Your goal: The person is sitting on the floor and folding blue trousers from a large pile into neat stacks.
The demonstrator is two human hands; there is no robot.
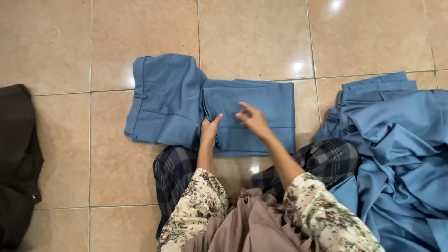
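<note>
Fingers (212,122) of the left hand (208,132) lie together and upright, pinching the edge of the fold in the blue trousers (186,105), thumb against the cloth. Just beside it, the right hand (252,119) rests flat on the folded legs, fingers slightly spread and gripping nothing, pressing the layer down. Folding looks about half done, with the legs doubled over toward the waist; one more fold would need both hands to lift that doubled part. Nearer, plaid knees frame the work. Rightward sits a heap of blue cloth (401,154), and a dark garment (16,158) lies far left on the tiled floor (256,37).
</note>
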